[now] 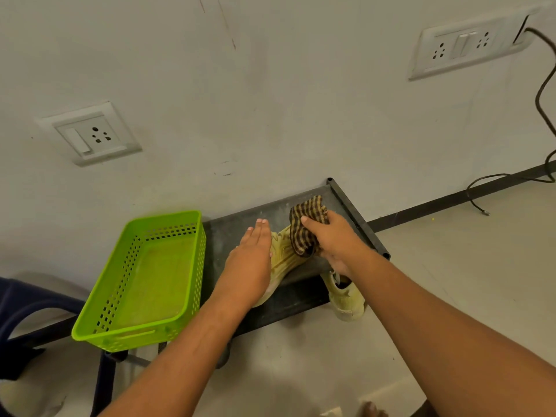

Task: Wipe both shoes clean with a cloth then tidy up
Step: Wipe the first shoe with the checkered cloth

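Note:
A yellow shoe (282,257) lies on a dark metal shelf (240,224) against the wall. My left hand (251,260) rests flat on it with straight fingers. My right hand (334,239) grips a brown checked cloth (307,227) that presses on the shoe's far end. A second yellow shoe (346,296) sits at the shelf's front right edge, partly under my right wrist and overhanging the edge.
An empty green perforated basket (141,281) stands on the shelf's left end, overhanging it. A blue chair (27,311) is at the far left. Wall sockets and a loose black cable (544,115) are at the right. The floor lies below.

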